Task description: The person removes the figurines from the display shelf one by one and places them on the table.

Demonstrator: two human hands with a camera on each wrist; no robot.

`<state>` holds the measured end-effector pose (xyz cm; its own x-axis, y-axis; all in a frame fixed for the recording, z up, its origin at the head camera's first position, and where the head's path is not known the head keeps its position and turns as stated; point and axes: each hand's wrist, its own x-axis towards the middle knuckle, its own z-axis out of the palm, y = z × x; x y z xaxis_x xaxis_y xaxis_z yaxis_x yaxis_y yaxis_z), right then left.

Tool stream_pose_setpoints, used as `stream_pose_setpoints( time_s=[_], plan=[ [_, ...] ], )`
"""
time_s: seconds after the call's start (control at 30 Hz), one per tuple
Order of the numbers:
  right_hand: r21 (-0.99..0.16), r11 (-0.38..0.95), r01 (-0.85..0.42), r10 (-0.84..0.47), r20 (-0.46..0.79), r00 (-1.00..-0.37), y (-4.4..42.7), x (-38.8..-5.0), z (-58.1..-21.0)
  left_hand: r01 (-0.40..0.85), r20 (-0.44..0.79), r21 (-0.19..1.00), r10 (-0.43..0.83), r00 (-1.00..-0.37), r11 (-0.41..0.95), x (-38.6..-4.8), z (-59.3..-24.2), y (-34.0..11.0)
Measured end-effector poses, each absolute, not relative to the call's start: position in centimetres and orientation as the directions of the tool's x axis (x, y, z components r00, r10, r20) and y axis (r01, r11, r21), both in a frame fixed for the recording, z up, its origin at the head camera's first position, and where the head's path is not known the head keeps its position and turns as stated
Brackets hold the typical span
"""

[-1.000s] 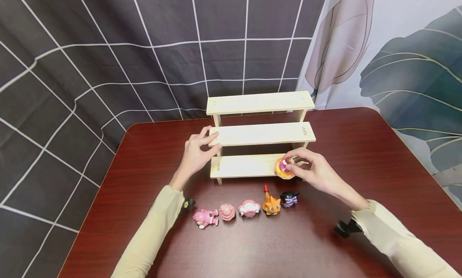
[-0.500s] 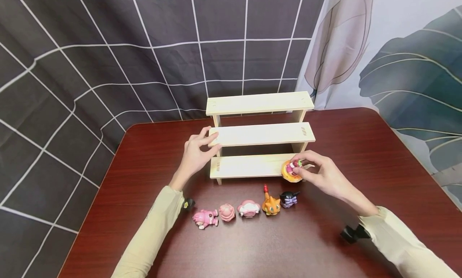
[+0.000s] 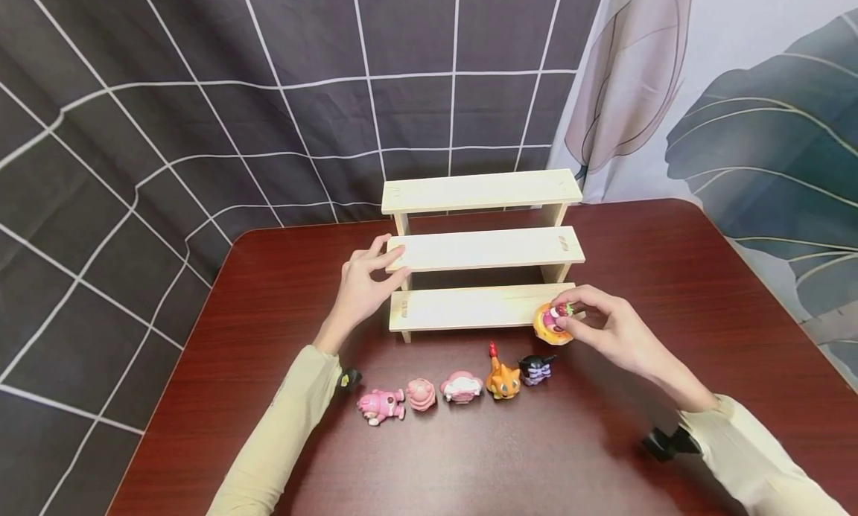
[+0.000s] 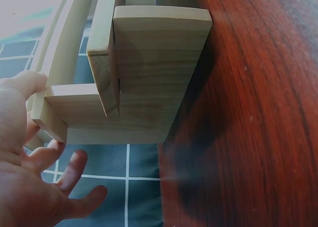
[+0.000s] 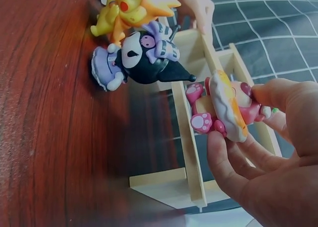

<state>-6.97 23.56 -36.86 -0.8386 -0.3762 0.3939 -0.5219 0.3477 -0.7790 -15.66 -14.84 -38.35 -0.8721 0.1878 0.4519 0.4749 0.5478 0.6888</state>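
Observation:
My left hand [image 3: 362,287] grips the left end of the middle board of a pale wooden three-step shelf [image 3: 485,249]. In the left wrist view, thumb and fingers pinch that board's end [image 4: 49,120]. My right hand [image 3: 623,336] holds a small pink bear figurine [image 5: 243,95] with an orange and white ring round its body, thumb on one side and fingers on the other. The figurine is at the right end of the lowest board [image 3: 469,307]; whether it touches the board I cannot tell. In the right wrist view its pink paw soles face the board.
In front of the shelf stand a black and lilac figurine [image 3: 536,369], an orange figurine with a red-tipped tail [image 3: 504,382], a pink and white one [image 3: 462,387] and a round pink one [image 3: 421,395]. A pink bear figurine [image 3: 381,405] lies at the row's left on the brown table [image 3: 482,464].
My right hand has moved rightward and slightly nearer along the lowest board, carrying the bear figurine towards its right end. The left hand stays on the shelf.

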Motion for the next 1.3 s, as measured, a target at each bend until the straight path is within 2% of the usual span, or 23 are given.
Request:
stream_pose_setpoints(
  time_s=[1.3],
  plan=[
    [-0.800, 0.389, -0.457, -0.340, 0.336, -0.878, 26.4, -4.5, -38.9, 0.462, 0.438, 0.689, 0.187, -0.879, 0.559, -15.7, -38.4, -14.8]
  ],
)
